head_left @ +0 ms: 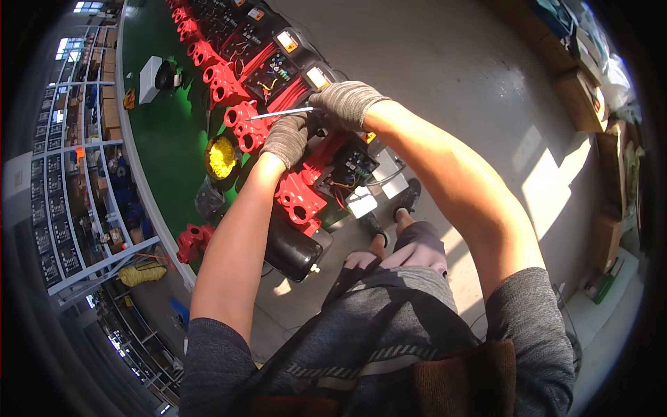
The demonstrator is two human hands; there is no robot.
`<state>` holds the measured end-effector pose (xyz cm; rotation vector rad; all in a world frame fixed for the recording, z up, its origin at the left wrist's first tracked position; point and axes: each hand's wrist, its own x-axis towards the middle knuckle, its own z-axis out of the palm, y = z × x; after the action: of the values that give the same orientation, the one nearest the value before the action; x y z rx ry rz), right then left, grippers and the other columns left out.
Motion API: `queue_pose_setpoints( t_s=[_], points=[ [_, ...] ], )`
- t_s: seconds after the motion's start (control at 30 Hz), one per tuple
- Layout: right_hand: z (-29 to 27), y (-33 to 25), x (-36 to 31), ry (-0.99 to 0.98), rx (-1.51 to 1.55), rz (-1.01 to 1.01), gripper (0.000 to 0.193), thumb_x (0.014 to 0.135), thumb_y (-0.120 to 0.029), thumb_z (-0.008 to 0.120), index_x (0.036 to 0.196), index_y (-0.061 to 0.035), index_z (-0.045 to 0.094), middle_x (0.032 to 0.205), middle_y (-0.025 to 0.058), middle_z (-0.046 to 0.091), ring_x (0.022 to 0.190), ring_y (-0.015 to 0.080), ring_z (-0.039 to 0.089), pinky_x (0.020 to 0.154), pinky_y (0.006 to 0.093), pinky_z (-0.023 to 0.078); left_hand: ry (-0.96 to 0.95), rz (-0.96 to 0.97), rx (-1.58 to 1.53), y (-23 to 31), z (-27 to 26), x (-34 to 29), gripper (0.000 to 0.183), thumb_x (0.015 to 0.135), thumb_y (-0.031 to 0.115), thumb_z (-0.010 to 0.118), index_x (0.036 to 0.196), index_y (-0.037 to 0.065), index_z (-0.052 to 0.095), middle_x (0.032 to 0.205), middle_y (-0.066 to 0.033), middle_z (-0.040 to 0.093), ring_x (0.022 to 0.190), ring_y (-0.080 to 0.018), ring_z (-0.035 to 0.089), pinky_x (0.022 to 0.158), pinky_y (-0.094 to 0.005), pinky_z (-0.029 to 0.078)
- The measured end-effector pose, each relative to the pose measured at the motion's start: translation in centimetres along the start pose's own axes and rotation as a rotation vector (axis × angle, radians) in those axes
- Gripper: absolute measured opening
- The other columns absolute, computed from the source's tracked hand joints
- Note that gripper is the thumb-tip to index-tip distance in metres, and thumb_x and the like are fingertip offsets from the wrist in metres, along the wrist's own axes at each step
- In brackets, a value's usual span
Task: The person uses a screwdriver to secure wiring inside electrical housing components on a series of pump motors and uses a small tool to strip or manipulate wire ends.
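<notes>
Both my hands wear grey-brown knit gloves and meet over a row of red cast machine units with open black electronics boxes. My right hand (347, 104) is closed round one end of a thin grey metal rod (281, 113), like a screwdriver's shaft. The rod points left across a red casting (242, 115); any handle is hidden in the glove. Close below it, my left hand (286, 141) has its fingers curled at a dark part between the hands, and what they hold is hidden. Nearer me is another red casting (300, 198) beside an open box with a circuit board (353, 165).
On the green bench top (163, 132) stand a bowl of yellow bits (221, 157) and a white box (149, 80). A black cylinder (295, 249) juts out near my left forearm. Shelving (59, 201) lines the left; cardboard boxes (580, 101) stack at the right.
</notes>
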<state>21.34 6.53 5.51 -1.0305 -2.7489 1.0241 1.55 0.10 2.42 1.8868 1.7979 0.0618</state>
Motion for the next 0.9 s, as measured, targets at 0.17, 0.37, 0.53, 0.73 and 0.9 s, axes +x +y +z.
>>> queue_pose_setpoints(
  t_s=[0.17,0.37,0.53,0.73,0.9],
  points=[
    [1.4,1.4,2.4,-0.011,-0.016,-0.126,0.028,0.090,-0.030,0.066,0.107,-0.0090,0.069,0.088,0.0193,0.070,0.083,0.0369,0.069,0.077,0.0434,0.055,0.006,-0.044,0.061,-1.0,0.7,0.2,0.035,0.085,0.006,0.055,0.119,0.000,0.065,0.112,-0.0268,0.066,0.108,-0.0412,0.062,0.096,-0.0435,0.050],
    [0.6,1.2,2.7,-0.147,0.166,0.057,0.032,0.087,-0.030,0.068,0.100,-0.0006,0.071,0.078,0.0191,0.069,0.073,0.0318,0.069,0.072,0.0396,0.056,-0.041,-0.127,-0.207,2.2,-1.7,-0.8,0.033,0.087,0.010,0.063,0.117,-0.002,0.066,0.106,-0.0244,0.069,0.100,-0.0398,0.066,0.091,-0.0402,0.052],
    [1.5,3.3,3.0,0.011,0.568,0.326,0.033,0.085,-0.030,0.069,0.087,0.0030,0.072,0.066,0.0157,0.067,0.060,0.0259,0.067,0.063,0.0364,0.055,0.046,-0.185,-0.465,1.9,-0.6,-0.7,0.030,0.089,0.014,0.065,0.115,-0.001,0.068,0.105,-0.0230,0.070,0.099,-0.0375,0.067,0.090,-0.0402,0.053],
    [1.0,2.3,1.2,0.181,0.072,-0.149,0.034,0.082,-0.026,0.073,0.112,-0.0102,0.067,0.104,0.0169,0.069,0.098,0.0367,0.068,0.084,0.0459,0.054,0.014,-0.041,-0.001,0.1,0.2,0.0,0.036,0.086,0.016,0.069,0.118,0.001,0.065,0.111,-0.0207,0.068,0.101,-0.0357,0.065,0.092,-0.0417,0.052],
    [1.3,0.5,2.7,0.042,-0.197,-0.237,0.025,0.087,-0.012,0.064,0.111,-0.0077,0.064,0.101,0.0169,0.069,0.091,0.0373,0.067,0.078,0.0441,0.054,0.056,0.198,0.396,-5.5,4.3,1.6,0.045,0.077,0.020,0.079,0.116,0.003,0.065,0.114,-0.0202,0.065,0.106,-0.0368,0.063,0.095,-0.0432,0.051]
  ],
)
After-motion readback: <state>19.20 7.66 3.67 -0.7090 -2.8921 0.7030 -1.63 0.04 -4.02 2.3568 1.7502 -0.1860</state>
